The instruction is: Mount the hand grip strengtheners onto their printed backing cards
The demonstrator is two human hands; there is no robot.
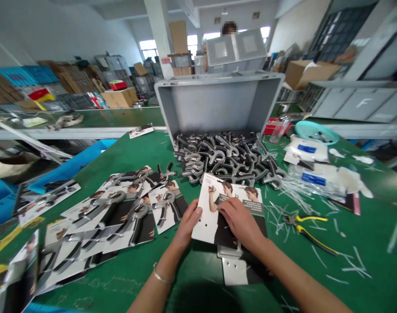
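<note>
My left hand (189,219) grips the left edge of a printed backing card (203,219) that has small punched holes. Over the card's face lies my right hand (239,219), its fingers bent and pressed together at the card. A second card (255,200) shows offset to the right, partly behind my right hand. Below them, another backing card (234,271) lies on the green table. Just beyond my hands is a heap of grey and black hand grip strengtheners (224,156). To the left, several strengtheners sit on cards, one carded strengthener (167,206) being close to my left hand.
A grey crate (218,104) lies tipped behind the heap. Yellow-handled cutting pliers (307,232) and loose white zip ties (296,198) lie at right, near plastic packets (307,150) and a turquoise basin (315,130). A blue bin (71,167) is at left. A person carries a crate (236,48) behind.
</note>
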